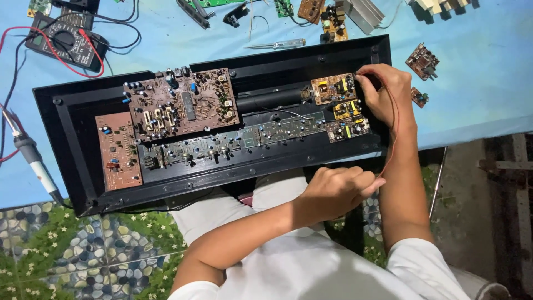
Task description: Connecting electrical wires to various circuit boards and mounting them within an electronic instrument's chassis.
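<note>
Red wire (395,119) pinched in both hands, right hand (386,94) at yellow circuit board (333,89), left hand (338,189) fisted near black case (72,122).

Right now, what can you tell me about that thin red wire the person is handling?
The thin red wire runs in a loose curve from the right hand, whose fingertips press at the yellowish circuit board inside the open black casing, down along the forearm to the left hand, which pinches its lower end in front of the casing.
</note>
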